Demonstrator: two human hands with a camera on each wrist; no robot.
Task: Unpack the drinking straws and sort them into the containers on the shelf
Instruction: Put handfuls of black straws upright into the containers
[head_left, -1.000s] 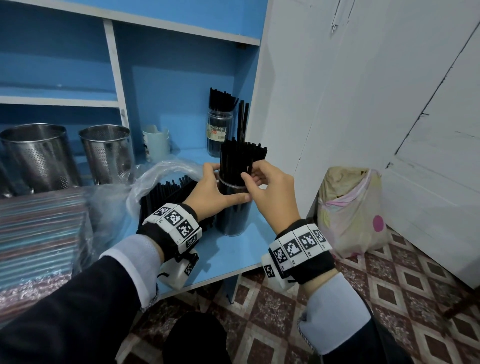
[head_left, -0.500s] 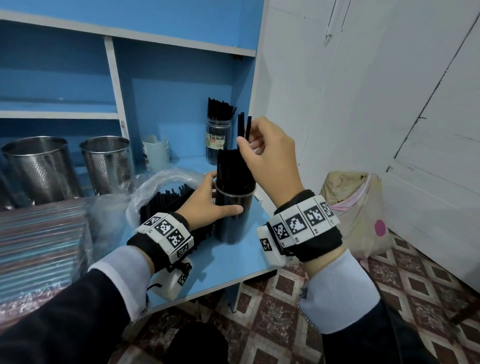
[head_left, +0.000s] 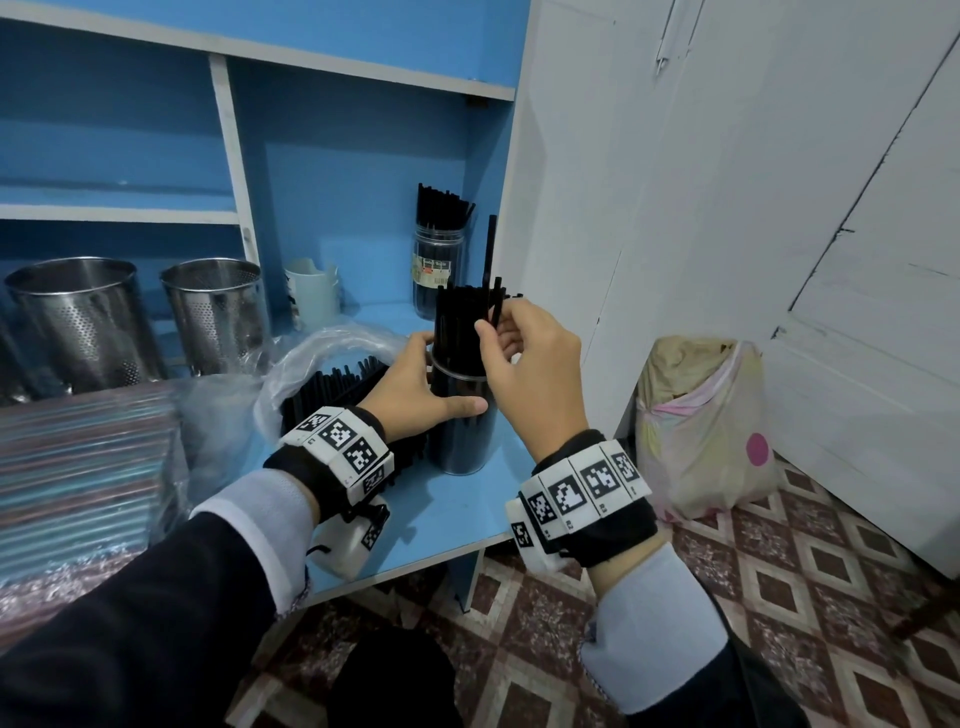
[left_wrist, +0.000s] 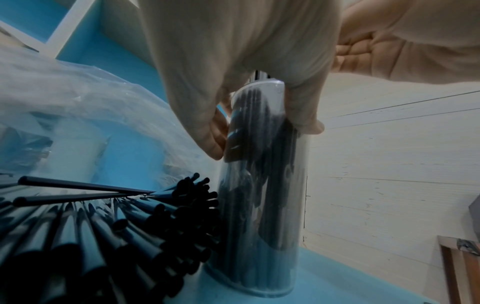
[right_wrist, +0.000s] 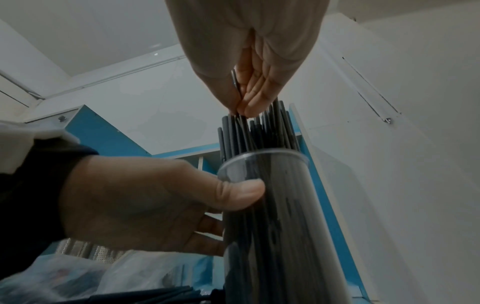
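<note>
A clear plastic container (head_left: 462, 447) packed with black straws stands near the blue shelf's front edge. My left hand (head_left: 415, 389) grips it just below the rim, thumb in front (right_wrist: 241, 195), fingers behind. My right hand (head_left: 498, 343) is at the tops of the straws and pinches a black straw (head_left: 488, 249) that sticks up above the rest; the pinch also shows in the right wrist view (right_wrist: 240, 102). Left of the container, a heap of loose black straws (head_left: 337, 384) lies in an opened clear plastic bag (left_wrist: 91, 102).
Two perforated steel cups (head_left: 83, 322) (head_left: 218, 312) and a white cup (head_left: 311, 296) stand at the back of the shelf. A jar with black straws (head_left: 439, 265) is behind the container. Packs of coloured straws (head_left: 78, 467) lie left. A full bag (head_left: 701, 426) sits on the tiled floor.
My right hand rose above the container with straws in its fingers, then came back down to the straw tops. My left hand kept its grip on the container.
</note>
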